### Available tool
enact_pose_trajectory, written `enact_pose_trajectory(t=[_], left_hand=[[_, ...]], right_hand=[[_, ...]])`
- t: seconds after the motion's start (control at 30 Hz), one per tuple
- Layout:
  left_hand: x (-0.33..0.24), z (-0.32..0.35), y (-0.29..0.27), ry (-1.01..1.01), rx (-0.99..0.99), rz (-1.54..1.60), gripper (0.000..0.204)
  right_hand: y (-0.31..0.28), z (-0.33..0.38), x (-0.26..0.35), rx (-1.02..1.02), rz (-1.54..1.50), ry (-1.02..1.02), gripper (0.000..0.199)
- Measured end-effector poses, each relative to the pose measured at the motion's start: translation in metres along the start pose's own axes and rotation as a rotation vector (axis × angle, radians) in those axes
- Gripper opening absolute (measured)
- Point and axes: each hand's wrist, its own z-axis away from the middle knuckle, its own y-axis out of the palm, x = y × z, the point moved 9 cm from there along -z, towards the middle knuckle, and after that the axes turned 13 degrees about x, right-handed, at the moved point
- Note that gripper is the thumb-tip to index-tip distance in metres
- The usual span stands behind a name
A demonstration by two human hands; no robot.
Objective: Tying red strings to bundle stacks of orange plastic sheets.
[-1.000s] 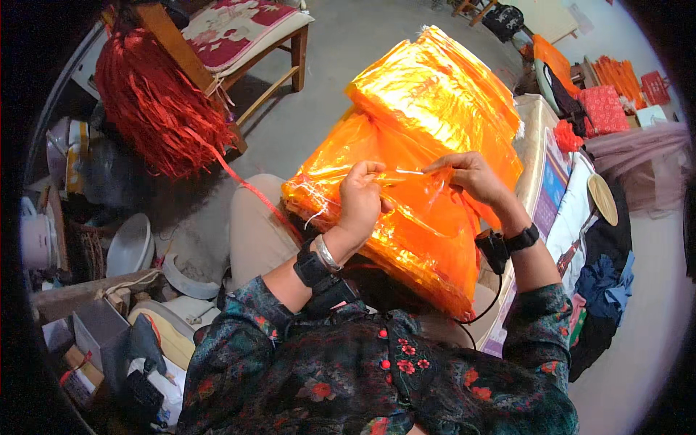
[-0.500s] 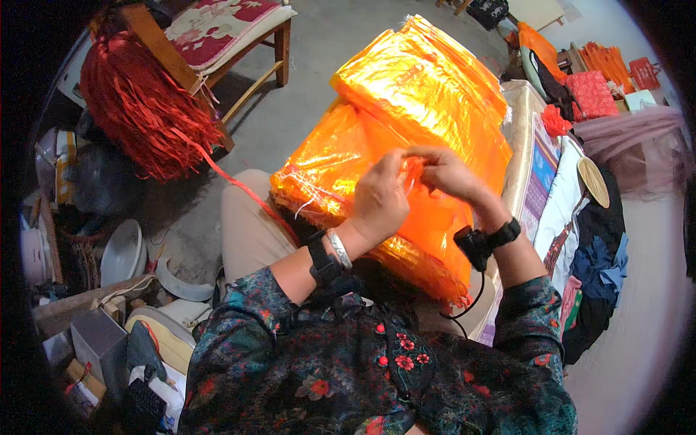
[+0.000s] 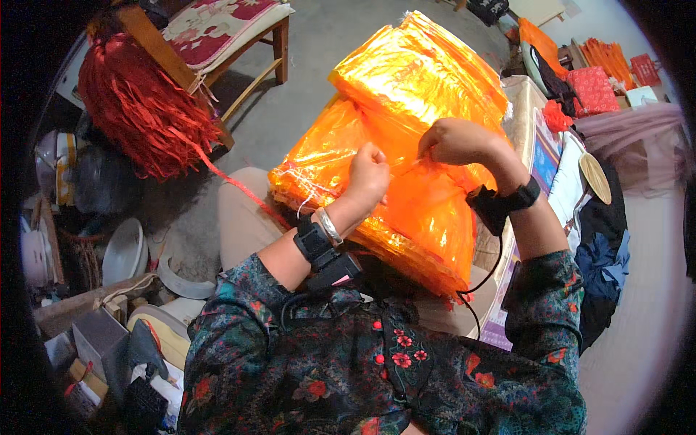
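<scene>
A thick stack of shiny orange foil sheets (image 3: 406, 109) lies across my lap. My left hand (image 3: 368, 174) is closed over the middle of the stack, fingers pinched on a thin pale string. My right hand (image 3: 453, 141) is closed a little to the right, pinching the same string (image 3: 404, 168) where it crosses the foil. White thread ends (image 3: 308, 190) hang at the stack's left edge. Both wrists carry black bands, the left one also a silver bangle.
A bundle of red ribbon strips (image 3: 141, 109) hangs from a wooden chair (image 3: 239, 43) at the left, one red strand trailing to my knee. Bowls and boxes (image 3: 123, 254) crowd the lower left. A cluttered table (image 3: 573, 145) with red and orange goods stands at the right.
My hands have come together from a wider spread and now sit close over the stack's middle. The view has tilted slightly, so the stack lies higher in the picture.
</scene>
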Motion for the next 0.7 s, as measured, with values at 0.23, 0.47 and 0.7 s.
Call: enact_pose_trajectory(t=[0.23,0.47,0.7], left_hand=[[-0.067,0.006,0.028,0.473,0.04,-0.288,0.018],[-0.063,0.057,0.045,0.539,0.0,-0.779,0.028],[-0.055,0.048,0.061,0.601,-0.07,-1.076,0.013]], right_hand=[[0.02,0.008,-0.009,-0.226,-0.476,-0.078,0.038],[0.039,0.015,-0.046,-0.239,-0.952,-0.126,0.043],[0.035,0.027,-0.07,-0.358,-0.97,0.073,0.033]])
